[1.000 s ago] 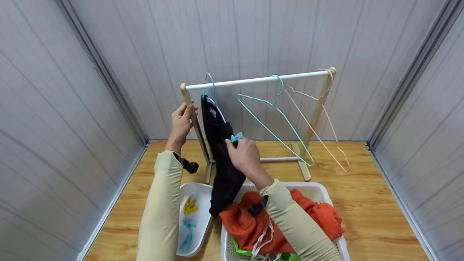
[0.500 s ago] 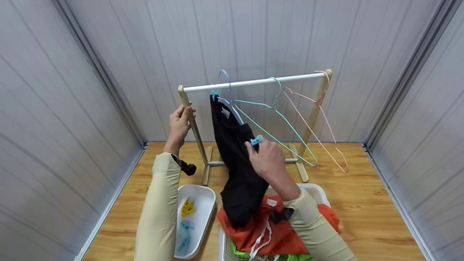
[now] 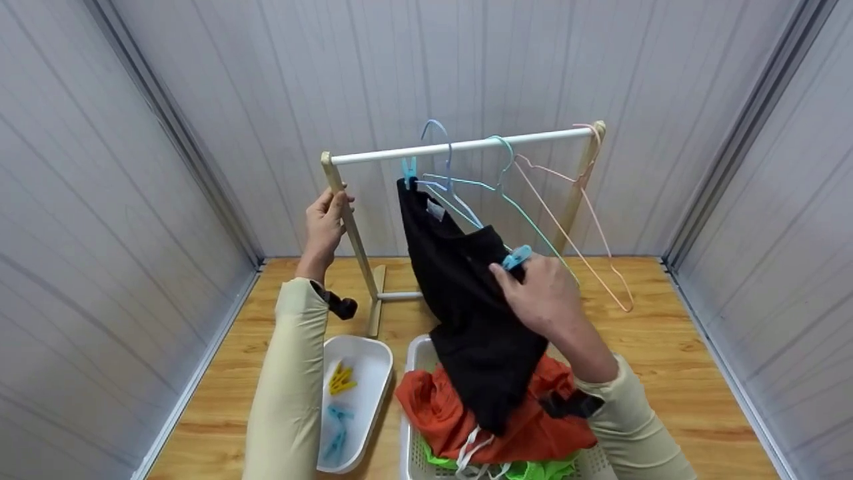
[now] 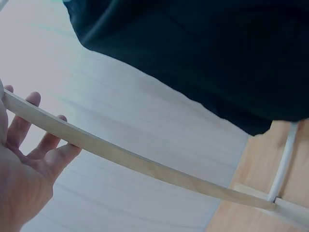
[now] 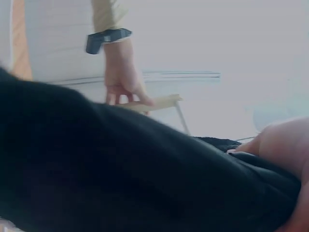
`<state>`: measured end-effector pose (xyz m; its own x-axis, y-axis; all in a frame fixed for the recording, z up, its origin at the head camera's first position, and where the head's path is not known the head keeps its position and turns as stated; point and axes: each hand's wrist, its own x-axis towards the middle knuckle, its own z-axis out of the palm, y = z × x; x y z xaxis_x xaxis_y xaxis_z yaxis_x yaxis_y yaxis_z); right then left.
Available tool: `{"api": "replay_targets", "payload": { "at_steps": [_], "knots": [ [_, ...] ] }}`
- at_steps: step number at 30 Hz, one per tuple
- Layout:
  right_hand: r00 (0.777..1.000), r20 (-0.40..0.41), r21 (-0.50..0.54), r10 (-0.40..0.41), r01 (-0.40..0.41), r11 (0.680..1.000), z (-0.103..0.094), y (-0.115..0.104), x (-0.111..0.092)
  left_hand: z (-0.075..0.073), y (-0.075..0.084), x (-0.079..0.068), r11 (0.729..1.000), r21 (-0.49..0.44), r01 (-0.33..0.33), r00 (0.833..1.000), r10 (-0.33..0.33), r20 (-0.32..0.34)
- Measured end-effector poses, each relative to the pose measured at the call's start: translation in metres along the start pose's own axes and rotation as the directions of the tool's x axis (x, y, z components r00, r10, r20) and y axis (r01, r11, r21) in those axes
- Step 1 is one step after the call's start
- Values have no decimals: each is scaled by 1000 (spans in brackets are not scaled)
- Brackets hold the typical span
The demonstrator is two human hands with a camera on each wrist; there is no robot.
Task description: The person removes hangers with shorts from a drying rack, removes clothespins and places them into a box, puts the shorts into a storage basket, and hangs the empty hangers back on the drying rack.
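Note:
My left hand (image 3: 324, 217) grips the left wooden post (image 3: 356, 247) of a small clothes rack, its fingers round the post in the left wrist view. Black pants (image 3: 466, 287) hang from a blue hanger (image 3: 449, 160) hooked on the white rail (image 3: 460, 145). A light blue clothespin (image 3: 409, 172) clips their left waist corner to the hanger. At the right waist corner my right hand (image 3: 543, 293) pinches the cloth, right by a second blue clothespin (image 3: 516, 257). The lower part of the pants overlaps the laundry basket (image 3: 418, 353) in the head view.
A green hanger (image 3: 526, 210) and a pink hanger (image 3: 603, 233) hang to the right on the rail. The white basket holds orange cloth (image 3: 433, 407) with white drawstrings and green cloth (image 3: 533, 468). A white tray (image 3: 383, 373) holds yellow clothespins (image 3: 341, 379) and blue clothespins (image 3: 338, 440).
My right hand has moved to the right, drawing the pants' right corner and the blue hanger along the rail. The pants face me more broadly. My left hand stays on the post.

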<state>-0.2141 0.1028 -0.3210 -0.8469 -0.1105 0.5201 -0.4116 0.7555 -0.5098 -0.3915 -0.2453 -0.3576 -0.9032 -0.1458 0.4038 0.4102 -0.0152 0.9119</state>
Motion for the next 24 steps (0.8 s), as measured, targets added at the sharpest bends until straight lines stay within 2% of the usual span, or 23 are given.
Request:
{"api": "replay_targets", "payload": {
  "at_steps": [4, 9, 17, 24],
  "knots": [
    [999, 6, 15, -39, 39, 999, -19, 6, -7, 2, -1, -2, 1000, 6, -3, 1000, 3, -10],
    [999, 23, 19, -25, 24, 1000, -40, 15, -22, 9, -2, -4, 1000, 24, 4, 1000, -3, -13],
    [995, -62, 4, -79, 79, 997, -60, 29, -32, 15, 2, -1, 1000, 25, -18, 1000, 18, -3],
    [995, -95, 27, -40, 43, 999, -72, 36, -37, 12, -1, 0, 1000, 16, -9, 1000, 9, -3]
  ]
}}
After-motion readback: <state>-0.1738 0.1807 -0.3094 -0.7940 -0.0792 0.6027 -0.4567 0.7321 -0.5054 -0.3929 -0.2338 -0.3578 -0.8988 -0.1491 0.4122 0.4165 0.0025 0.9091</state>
